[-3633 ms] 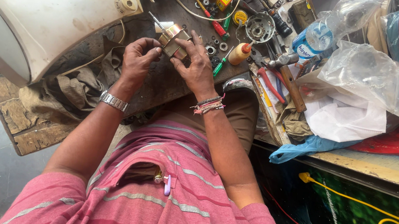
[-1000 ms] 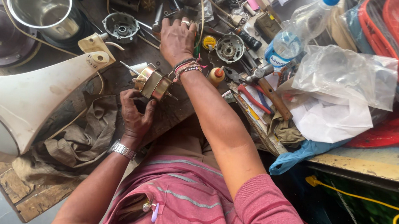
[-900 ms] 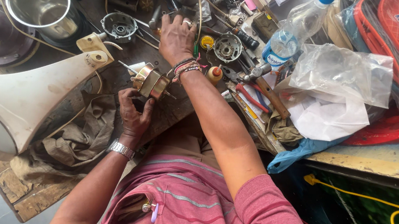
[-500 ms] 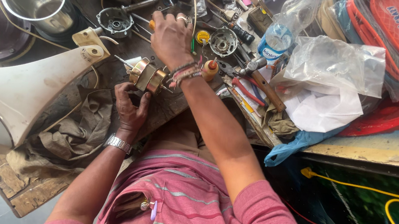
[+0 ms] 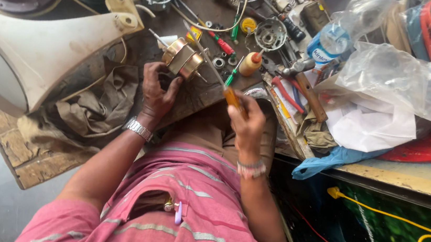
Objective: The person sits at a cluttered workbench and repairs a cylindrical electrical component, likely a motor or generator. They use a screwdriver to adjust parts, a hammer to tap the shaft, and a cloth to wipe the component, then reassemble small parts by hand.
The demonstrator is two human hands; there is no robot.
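Fingers of the left hand [image 5: 156, 90] are curled around the small round brass-coloured metal motor part [image 5: 182, 63], propping it on the dark worn workbench [image 5: 197, 90] near the white horn-shaped speaker [image 5: 43, 52]. Right hand [image 5: 246, 126] is fisted around an orange-handled screwdriver [image 5: 218, 78], shaft angled far-left so the tip reaches the brass part. Crumpled clear plastic bag [image 5: 393, 80] sits off right.

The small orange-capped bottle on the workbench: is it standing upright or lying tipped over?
Upright. The orange-capped bottle stands on its base on the workbench, nozzle pointing away from the surface, beside the green-handled screwdriver.
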